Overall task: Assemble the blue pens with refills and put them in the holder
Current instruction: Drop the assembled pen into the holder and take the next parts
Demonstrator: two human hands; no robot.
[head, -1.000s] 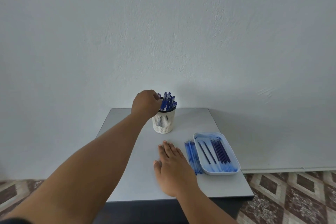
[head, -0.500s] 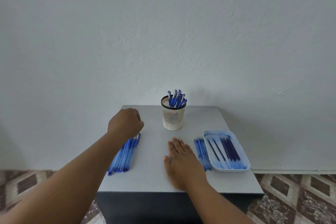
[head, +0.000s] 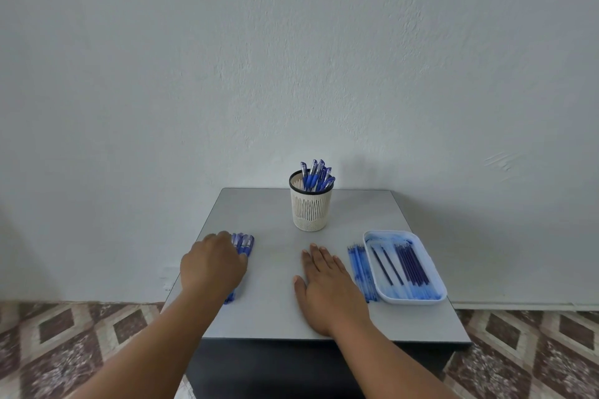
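1. We see the left hand (head: 212, 264) lying over the row of blue pens (head: 244, 243) at the table's (head: 275, 308) left edge; whether it is pinching one we cannot tell. The right hand (head: 329, 285) is flat, fingers together, on bare tabletop.
2. Risk, we judge: the pens sit close to the edge, so a sloppy grab could roll some off.
3. Risk: the holder (head: 311, 209) is already crowded, so a new pen may jam or tip it.
4. Pen long axes run near-to-far, caps pointing away; the refills (head: 360, 269) and those in the tray (head: 436, 296) lie roughly parallel.
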